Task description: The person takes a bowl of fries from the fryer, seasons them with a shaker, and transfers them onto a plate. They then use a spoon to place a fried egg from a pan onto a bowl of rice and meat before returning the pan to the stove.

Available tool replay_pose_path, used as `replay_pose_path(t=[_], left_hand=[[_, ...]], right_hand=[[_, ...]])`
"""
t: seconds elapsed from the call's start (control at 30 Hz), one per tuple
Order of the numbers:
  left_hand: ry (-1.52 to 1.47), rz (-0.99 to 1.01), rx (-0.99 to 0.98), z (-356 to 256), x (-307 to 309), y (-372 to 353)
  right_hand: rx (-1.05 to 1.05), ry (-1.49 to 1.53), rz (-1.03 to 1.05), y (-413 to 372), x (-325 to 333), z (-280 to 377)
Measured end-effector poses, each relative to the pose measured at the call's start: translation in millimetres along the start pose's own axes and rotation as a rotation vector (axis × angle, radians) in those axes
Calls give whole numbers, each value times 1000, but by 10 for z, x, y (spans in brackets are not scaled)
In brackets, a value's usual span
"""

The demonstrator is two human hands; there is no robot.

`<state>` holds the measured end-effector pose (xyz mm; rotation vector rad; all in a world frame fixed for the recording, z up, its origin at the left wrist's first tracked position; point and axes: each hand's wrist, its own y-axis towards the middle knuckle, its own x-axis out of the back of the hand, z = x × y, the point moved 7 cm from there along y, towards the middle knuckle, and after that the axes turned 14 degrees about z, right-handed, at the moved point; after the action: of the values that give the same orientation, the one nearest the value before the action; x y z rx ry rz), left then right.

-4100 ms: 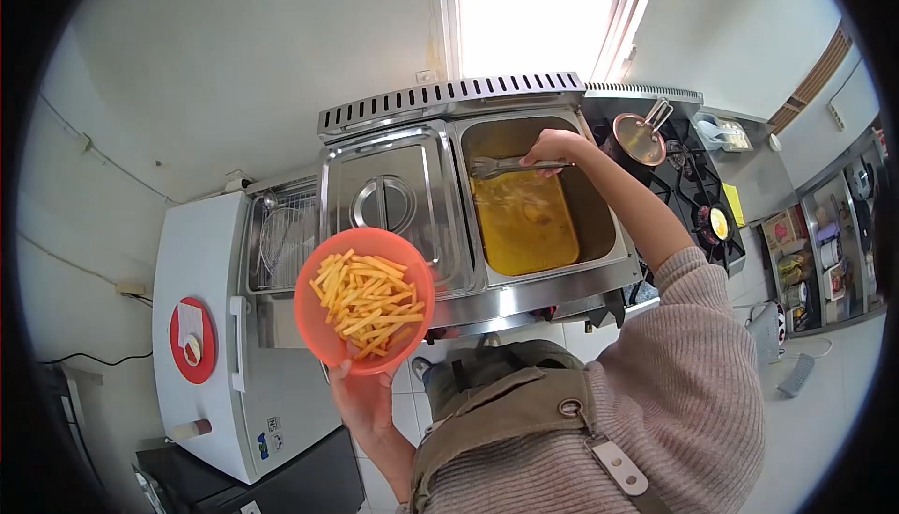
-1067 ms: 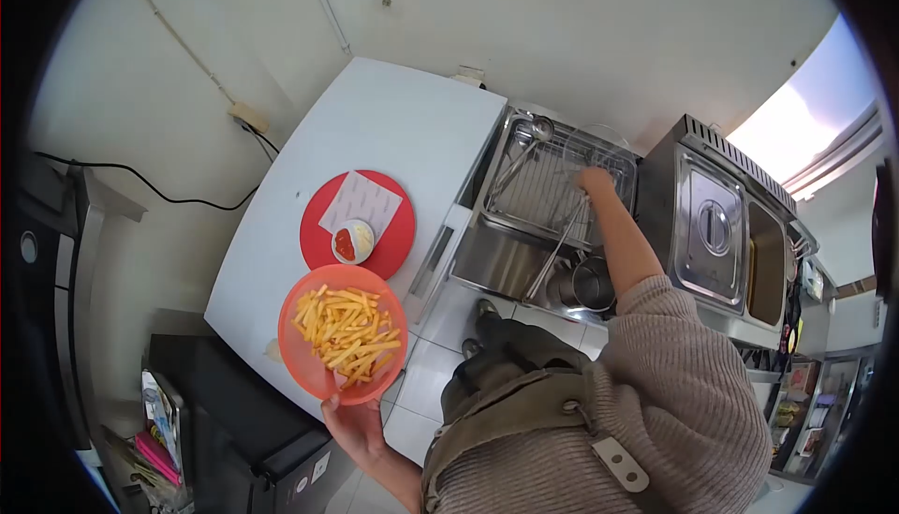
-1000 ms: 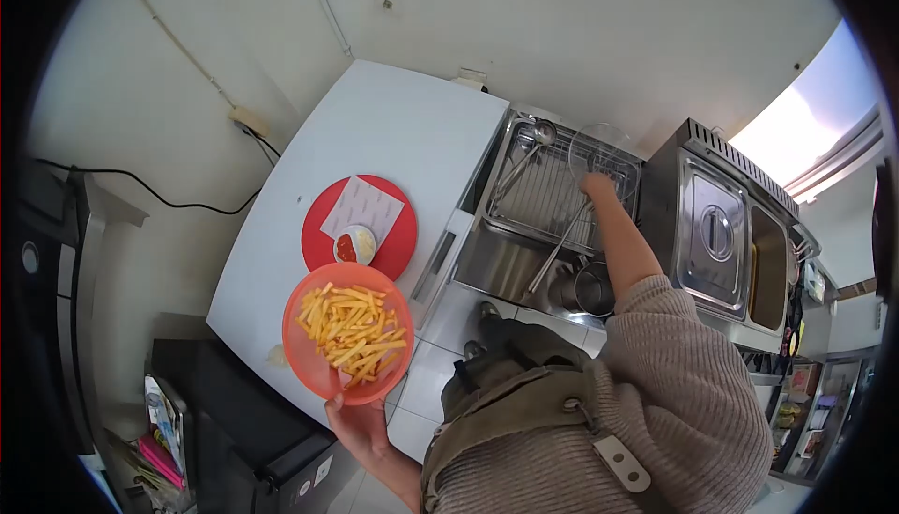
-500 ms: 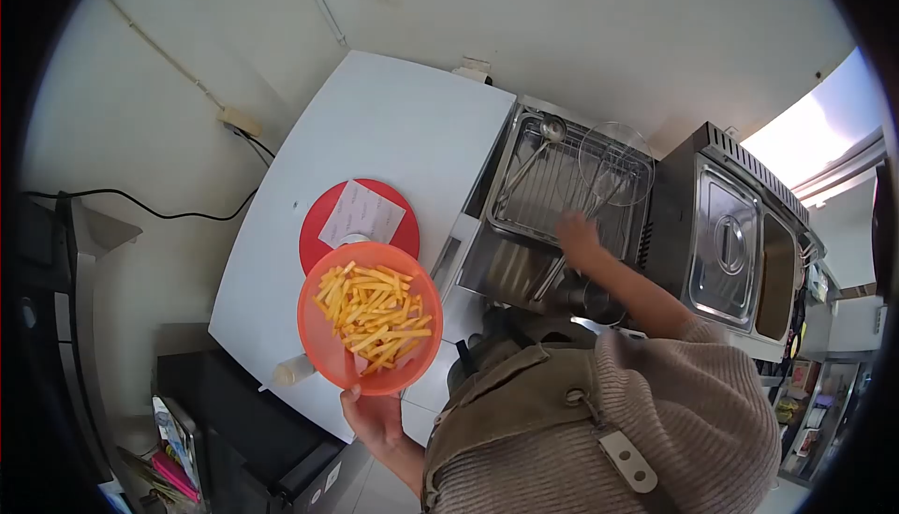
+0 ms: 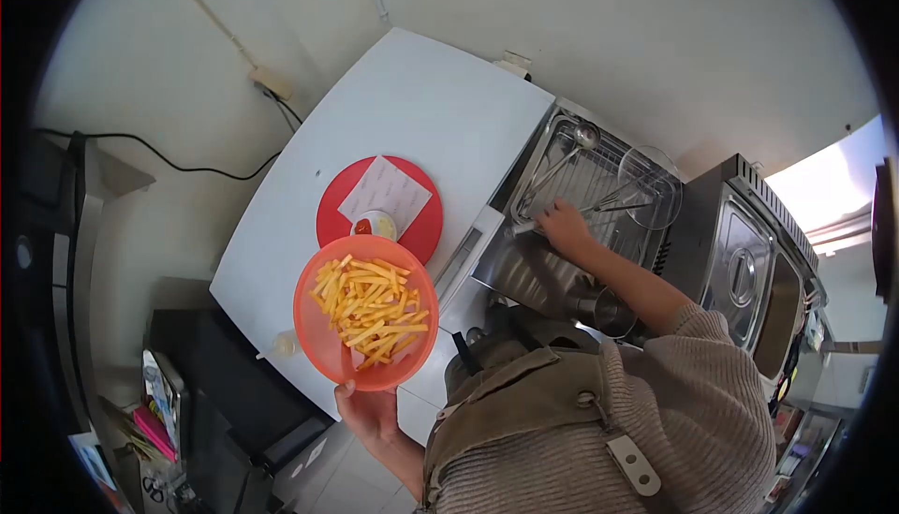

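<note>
**Bowl of fries held just short of the red plate**

A broad white flat top [image 5: 412, 102] fills the middle of the view. A rectangular stainless steel draining tray [image 5: 532, 168] with a wire rack inside stands against its right side.

On the white top, near its front edge, lies a round red plate [image 5: 332, 219] carrying a square of white paper [image 5: 384, 196]. A small round dish of red and pale sauce [image 5: 375, 226] sits at the plate's near side.

The round orange plastic bowl [image 5: 314, 327], heaped with yellow fries [image 5: 370, 303], hangs in the air directly on the person's side of the plate. In this view its far rim overlaps the plate's near edge and comes right up to the sauce dish. From the grip, the plate therefore lies straight ahead and slightly right.

The left hand [image 5: 370, 416] cups the bowl from below at its near rim, with the thumb pressed on the edge. It is by far the nearer hand to the plate.

The right hand [image 5: 564, 224] is well apart, resting at the front left corner of the steel tray with its fingers curled. Whether it clasps anything there cannot be told.

A round wire skimmer [image 5: 651, 198] and a steel ladle [image 5: 581, 136] lie on the rack, their handles running diagonally toward that hand.

A small pale bottle [image 5: 281, 344] sits at the white top's front edge, left of the bowl.
</note>
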<state>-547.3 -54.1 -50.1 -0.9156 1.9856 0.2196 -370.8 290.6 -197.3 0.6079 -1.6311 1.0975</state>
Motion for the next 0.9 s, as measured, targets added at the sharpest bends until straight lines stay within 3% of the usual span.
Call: replay_pose_path(t=[0.07, 0.2, 0.27, 0.4, 0.5, 0.6, 0.73, 0.83, 0.9], left_hand=[[6, -16, -12, -35, 19, -58], [21, -44, -62, -127, 53, -201], [44, -33, -89, -162, 105, -284], [108, -100, -126, -133, 269, -439], [41, -114, -128, -105, 330, -494], [18, -75, -112, -38, 406, -415], [-27, 57, -42, -110, 232, -214], [121, 179, 100, -382, 85, -194], [228, 243, 221, -532, 155, -183]], right_hand=[[-137, 62, -55, 243, 74, -161], [-194, 108, -74, 629, -39, -331], [-284, 145, 13, 663, -60, -350], [-235, 153, -11, 631, -88, -284], [-296, 269, -76, 519, 2, -228], [-288, 363, -297, 310, 188, -147], [-77, 744, -270, -124, 474, 458], [143, 858, -128, -544, 620, 1150], [155, 939, -62, -1019, 732, 1487]])
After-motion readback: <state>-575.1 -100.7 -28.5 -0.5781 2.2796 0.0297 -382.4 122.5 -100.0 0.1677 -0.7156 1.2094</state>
